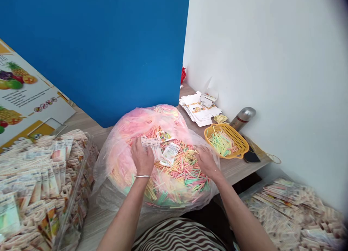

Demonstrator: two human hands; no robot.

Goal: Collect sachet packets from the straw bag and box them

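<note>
In the middle stands a large clear plastic bag (102, 175), its mouth spread wide, full of thin pastel sticks (190, 167) in pink, yellow and green. My left hand (143, 157) is at the bag's opening, its fingers closed on small printed sachets (153, 146). Another white sachet (170, 154) and one with a colourful fruit print (164, 136) lie on the sticks beside it. At the right side of the opening, my right hand (206, 160) has its fingertips pinched around a few yellowish sticks. Its palm is turned away from view.
A clear bin (73, 200) heaped with packed sachets is at left, near a fruit-printed board (24, 91). To the right are a yellow basket (239, 144) of sticks, a metal flask (243, 117), flattened cartons (199, 108) and a dark phone (251, 155). More sachets (293, 211) lie lower right.
</note>
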